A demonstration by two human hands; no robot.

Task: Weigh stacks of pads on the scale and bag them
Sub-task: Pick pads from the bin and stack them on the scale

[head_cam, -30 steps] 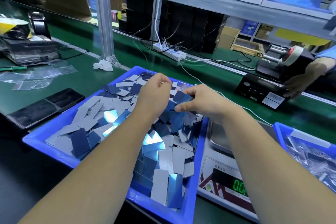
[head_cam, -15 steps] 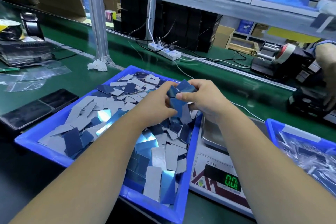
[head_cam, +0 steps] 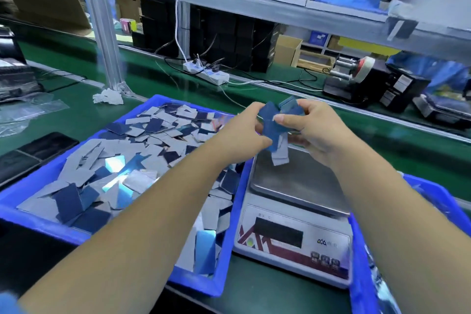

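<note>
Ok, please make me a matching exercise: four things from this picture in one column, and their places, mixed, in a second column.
Things:
1. bunch of pads
2. scale
3. blue tray of loose pads
4. white power strip

Places:
A. on the green belt, behind the tray
B. left of the scale
C. held in both hands, above the scale pan
D. between two blue trays

Pairs: 1-C, 2-D, 3-B, 4-A

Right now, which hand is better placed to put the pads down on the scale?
Probably the right hand. It grips the pads directly above the scale plate. The left hand also holds them, but it sits over the edge of the blue bin.
</note>
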